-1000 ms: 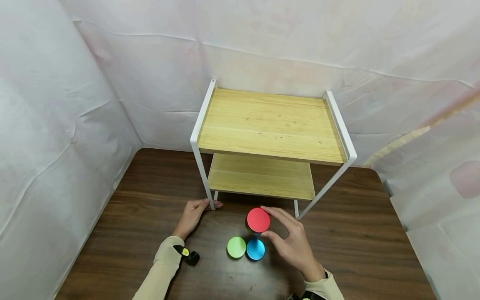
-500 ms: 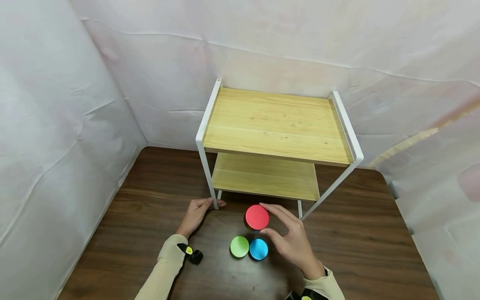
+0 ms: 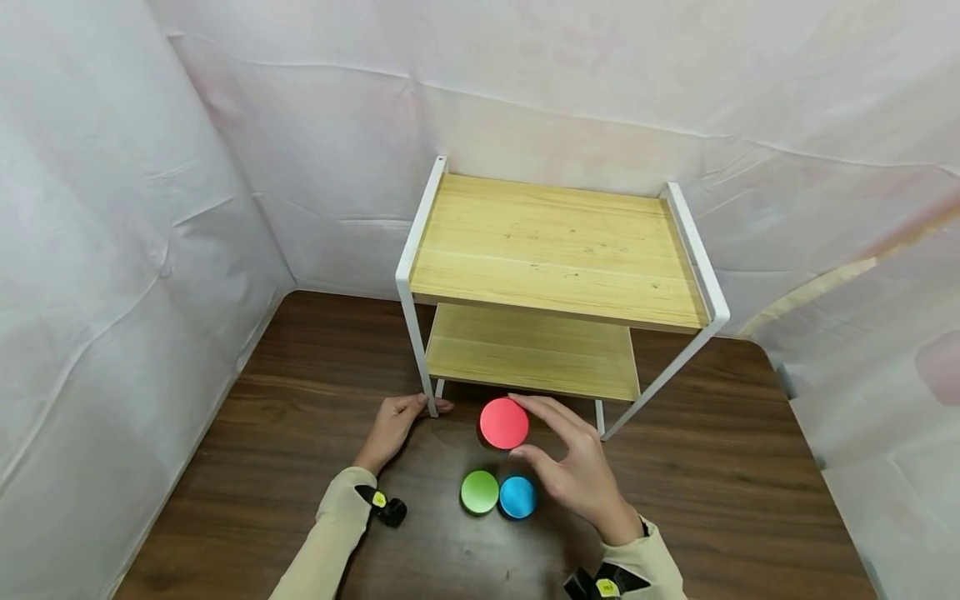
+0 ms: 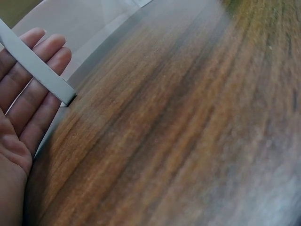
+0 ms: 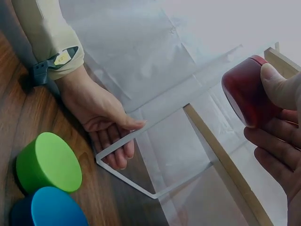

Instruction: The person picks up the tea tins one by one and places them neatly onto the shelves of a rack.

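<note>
lifting round red puck [image 3: 504,422] in right hand [image 3: 577,475] toward two-tier wooden rack [image 3: 555,250], left hand [image 3: 390,427] flat, steadying its white leg [image 3: 420,350]

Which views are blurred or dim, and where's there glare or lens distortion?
Head view: sharp, evenly lit, wide-angle bowing toward the edges, soft shadows under the red puck and shelf rack. Left wrist: table smeared and blurry, pale sheen at lower right; left hand sharper. Right wrist: dim, backlit by the bright white sheeting; right hand close to the lens and soft.
</note>
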A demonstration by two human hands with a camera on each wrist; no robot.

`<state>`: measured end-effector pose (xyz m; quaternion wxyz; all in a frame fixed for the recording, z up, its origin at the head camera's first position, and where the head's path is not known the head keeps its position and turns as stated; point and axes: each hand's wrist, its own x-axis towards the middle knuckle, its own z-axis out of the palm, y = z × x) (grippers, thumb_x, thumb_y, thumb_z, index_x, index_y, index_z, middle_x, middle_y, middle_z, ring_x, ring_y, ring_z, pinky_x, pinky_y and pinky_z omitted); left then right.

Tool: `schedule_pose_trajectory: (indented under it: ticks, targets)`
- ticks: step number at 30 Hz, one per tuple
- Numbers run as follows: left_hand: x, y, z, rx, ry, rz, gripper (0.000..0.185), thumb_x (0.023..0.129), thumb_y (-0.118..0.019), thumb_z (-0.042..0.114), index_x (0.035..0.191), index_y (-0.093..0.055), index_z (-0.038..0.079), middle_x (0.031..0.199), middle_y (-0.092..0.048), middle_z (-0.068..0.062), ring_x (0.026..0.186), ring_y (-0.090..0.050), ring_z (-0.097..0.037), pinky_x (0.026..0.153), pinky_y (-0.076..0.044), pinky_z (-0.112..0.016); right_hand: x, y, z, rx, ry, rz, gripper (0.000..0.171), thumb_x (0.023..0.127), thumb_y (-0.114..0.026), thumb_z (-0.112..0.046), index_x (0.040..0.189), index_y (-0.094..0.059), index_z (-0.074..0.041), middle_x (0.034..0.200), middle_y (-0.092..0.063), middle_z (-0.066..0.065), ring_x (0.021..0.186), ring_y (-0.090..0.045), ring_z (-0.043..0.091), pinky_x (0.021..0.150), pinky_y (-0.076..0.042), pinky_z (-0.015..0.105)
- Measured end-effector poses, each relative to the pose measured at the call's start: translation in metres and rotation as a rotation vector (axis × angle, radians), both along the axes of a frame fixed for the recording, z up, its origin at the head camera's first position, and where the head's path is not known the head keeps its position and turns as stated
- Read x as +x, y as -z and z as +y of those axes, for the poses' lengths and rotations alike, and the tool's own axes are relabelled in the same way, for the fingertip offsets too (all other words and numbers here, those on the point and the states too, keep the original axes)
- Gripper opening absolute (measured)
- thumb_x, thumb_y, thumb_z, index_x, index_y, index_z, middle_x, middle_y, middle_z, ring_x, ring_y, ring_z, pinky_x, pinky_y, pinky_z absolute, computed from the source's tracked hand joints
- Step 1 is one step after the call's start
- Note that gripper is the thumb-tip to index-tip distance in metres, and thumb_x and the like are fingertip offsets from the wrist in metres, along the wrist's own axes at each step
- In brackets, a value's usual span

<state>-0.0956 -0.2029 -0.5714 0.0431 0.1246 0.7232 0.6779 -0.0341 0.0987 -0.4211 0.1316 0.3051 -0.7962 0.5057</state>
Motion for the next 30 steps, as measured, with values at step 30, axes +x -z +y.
schedule_pose_trajectory:
  ticks: [30]
  targets:
    - [-0.001,0.001,-0.001,0.016,0.007,-0.022,0.043,0.114,-0.048,0.029,0.117,-0.080,0.001,0.119,-0.079,-0.019,0.119,-0.073,-0.012,0.102,-0.055,-0.021,-0.018,-0.028,-0.014,0.012,-0.004,0.019,0.061,0.082,-0.089,-0.004,0.139,-0.068,-0.008,0.131,-0.074,0.009,0.123,-0.070,0.023,0.108,-0.054,0.027]
